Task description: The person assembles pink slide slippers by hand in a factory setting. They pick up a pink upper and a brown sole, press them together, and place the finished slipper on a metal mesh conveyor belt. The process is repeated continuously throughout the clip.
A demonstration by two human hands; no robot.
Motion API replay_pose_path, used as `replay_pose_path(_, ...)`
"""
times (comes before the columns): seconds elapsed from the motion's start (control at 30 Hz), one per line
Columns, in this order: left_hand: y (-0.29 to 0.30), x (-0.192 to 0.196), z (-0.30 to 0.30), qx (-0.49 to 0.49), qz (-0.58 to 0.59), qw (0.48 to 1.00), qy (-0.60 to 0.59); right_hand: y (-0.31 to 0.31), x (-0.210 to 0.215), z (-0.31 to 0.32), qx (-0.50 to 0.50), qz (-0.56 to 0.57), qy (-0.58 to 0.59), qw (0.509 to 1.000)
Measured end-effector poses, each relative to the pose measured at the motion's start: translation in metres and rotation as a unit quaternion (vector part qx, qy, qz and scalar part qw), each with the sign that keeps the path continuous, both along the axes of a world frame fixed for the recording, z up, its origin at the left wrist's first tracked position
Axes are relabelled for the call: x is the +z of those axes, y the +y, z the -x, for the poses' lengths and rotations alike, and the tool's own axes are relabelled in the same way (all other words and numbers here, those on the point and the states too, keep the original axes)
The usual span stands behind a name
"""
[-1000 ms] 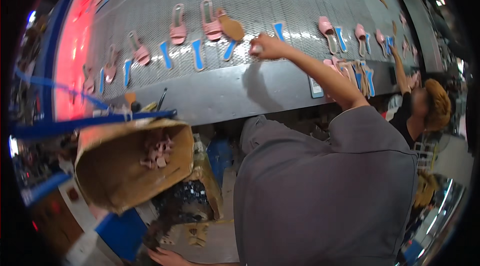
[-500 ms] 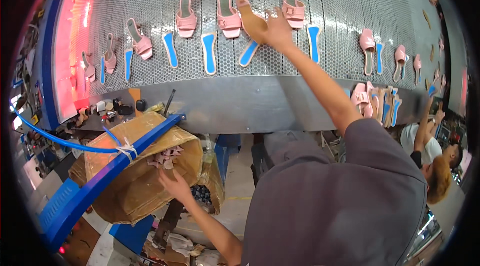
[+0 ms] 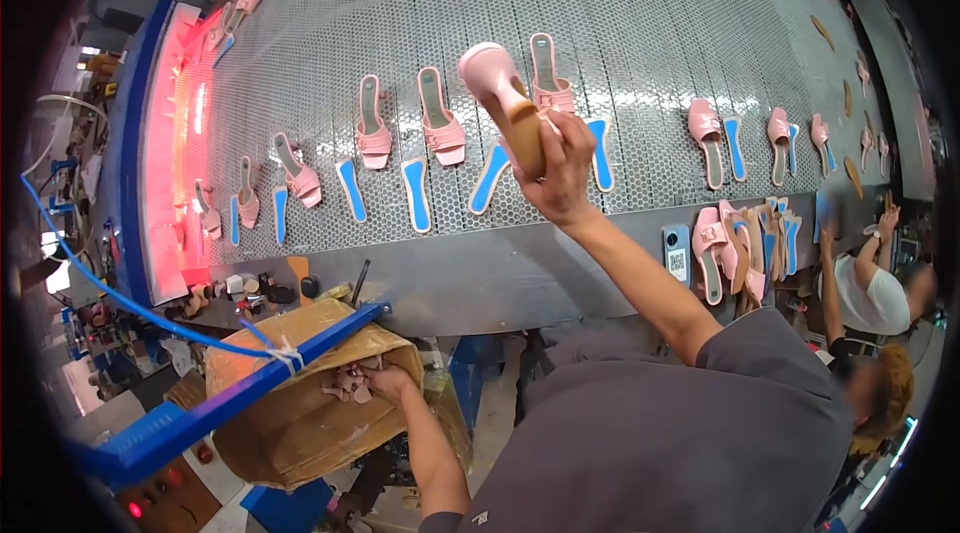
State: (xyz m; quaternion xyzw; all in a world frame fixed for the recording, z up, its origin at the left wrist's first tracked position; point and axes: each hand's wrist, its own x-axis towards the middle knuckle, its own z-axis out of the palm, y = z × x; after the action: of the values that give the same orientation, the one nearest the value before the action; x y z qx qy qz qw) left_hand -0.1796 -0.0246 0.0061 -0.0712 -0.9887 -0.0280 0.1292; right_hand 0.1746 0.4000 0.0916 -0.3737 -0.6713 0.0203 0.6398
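Note:
My right hand (image 3: 557,165) is raised over the perforated metal conveyor (image 3: 640,43) and grips a pink heeled sandal (image 3: 505,103) with a tan sole, its heel pointing up and left. My left hand (image 3: 385,383) reaches down into an open cardboard box (image 3: 300,413) at the lower left, fingers among several small pink pieces (image 3: 345,385). Rows of pink sandals (image 3: 440,123) and blue insoles (image 3: 415,195) lie on the belt beneath and beside my right hand.
A red-glowing heater opening (image 3: 185,133) sits at the belt's left end. A blue metal bar (image 3: 230,398) crosses over the box. More sandals are stacked at the belt's front edge (image 3: 735,253). Another person (image 3: 870,303) works at the right.
My right hand has lifted the sandal off the belt and raised it toward me. My left hand has stayed down in the cardboard box.

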Motion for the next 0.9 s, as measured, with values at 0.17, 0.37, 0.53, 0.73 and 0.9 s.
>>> replay_pose_path(0.17, 0.0, 0.009, 0.03, -0.07, -0.05, 0.991, -0.101, -0.048, 0.038, -0.038, -0.067, -0.054, 0.041, 0.995)
replay_pose_path(0.37, -0.011, -0.004, 0.07, -0.17, -0.146, 0.967, -0.12, -0.089, 0.063, -0.082, -0.148, -0.059, 0.035, 0.987)
replay_pose_path(0.53, 0.004, -0.012, 0.078, -0.144, -0.315, 0.9, -0.264, -0.121, 0.08, -0.115, -0.192, -0.057, 0.018, 0.98)
replay_pose_path(0.73, -0.015, -0.022, 0.103, -0.061, -0.443, 0.817, -0.364, -0.163, 0.095, -0.139, -0.144, -0.009, 0.001, 0.989)
replay_pose_path(0.9, 0.015, -0.009, 0.109, -0.063, -0.405, 0.875, -0.258, -0.171, 0.097, -0.149, -0.043, 0.109, 0.139, 0.983)
